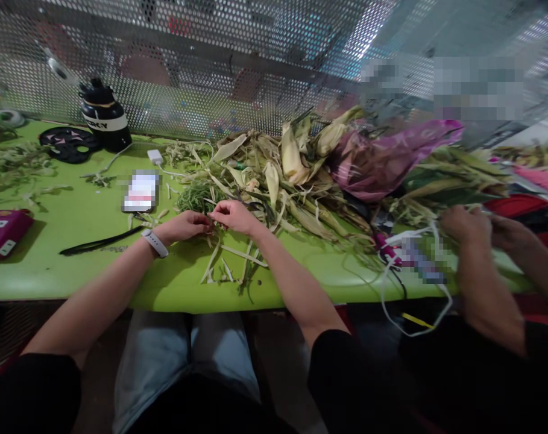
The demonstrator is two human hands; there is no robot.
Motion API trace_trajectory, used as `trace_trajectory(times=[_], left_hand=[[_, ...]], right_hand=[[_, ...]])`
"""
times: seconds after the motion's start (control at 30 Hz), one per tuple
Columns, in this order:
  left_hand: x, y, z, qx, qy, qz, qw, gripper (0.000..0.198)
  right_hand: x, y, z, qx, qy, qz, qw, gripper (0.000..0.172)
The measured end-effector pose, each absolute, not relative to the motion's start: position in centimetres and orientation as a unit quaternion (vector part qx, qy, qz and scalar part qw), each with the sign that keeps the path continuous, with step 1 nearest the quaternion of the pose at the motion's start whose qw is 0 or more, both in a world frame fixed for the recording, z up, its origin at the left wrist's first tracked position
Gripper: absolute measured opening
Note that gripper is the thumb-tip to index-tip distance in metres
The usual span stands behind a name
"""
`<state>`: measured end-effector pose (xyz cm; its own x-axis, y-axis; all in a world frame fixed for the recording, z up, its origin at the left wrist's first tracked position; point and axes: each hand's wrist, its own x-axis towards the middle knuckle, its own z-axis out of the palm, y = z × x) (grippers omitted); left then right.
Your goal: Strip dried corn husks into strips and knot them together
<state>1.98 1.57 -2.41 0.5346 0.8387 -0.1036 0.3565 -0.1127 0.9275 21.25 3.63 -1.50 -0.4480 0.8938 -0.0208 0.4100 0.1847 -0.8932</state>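
Observation:
Above the near part of the green table (183,283), my two hands almost meet. My left hand (187,226), with a pale watch band (155,243) on its wrist, is closed in a pinch. Fingertips pressed together, my right hand (233,217) faces it. Whatever lies between the fingers is too small to make out. Just behind them sits a bundle of thin green strands (196,198). Pale cut strips (228,271) are scattered on the table in front. A heap of dry corn husks (274,181) spreads behind and to the right of my hands.
A phone (140,191), a black strap (102,242) and a purple box (6,234) lie left. Farther back stand a black bottle (104,114) and a black palette (69,144). Right are a pink plastic bag (377,160), white cable (418,333) and another person's hands (470,228).

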Motion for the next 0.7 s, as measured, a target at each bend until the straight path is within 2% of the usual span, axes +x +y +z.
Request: trace_trajectory(times=[0.2,0.33,0.37,0.5,0.7], left_hand=[[2.2,1.5,-2.4,0.677,0.450,0.235,0.532,0.032],[1.8,1.7,-2.3,0.685,0.438,0.233,0.534,0.031],[1.7,1.7,-2.3,0.687,0.432,0.232,0.536,0.030],[1.3,2.0,-2.1,0.679,0.420,0.233,0.555,0.024],[0.6,2.6,-2.2,0.648,0.383,0.240,0.613,0.028]], right_hand=[[20.6,3.5,-1.8,-0.453,-0.702,0.461,0.297,0.023],[20.4,3.4,-1.3,-0.473,-0.652,0.514,0.296,0.005],[20.4,3.4,-1.2,-0.478,-0.642,0.527,0.287,0.004],[20.6,3.5,-1.4,-0.447,-0.653,0.557,0.251,0.025],[22.0,3.9,-1.2,-0.362,-0.740,0.520,0.226,0.031]])
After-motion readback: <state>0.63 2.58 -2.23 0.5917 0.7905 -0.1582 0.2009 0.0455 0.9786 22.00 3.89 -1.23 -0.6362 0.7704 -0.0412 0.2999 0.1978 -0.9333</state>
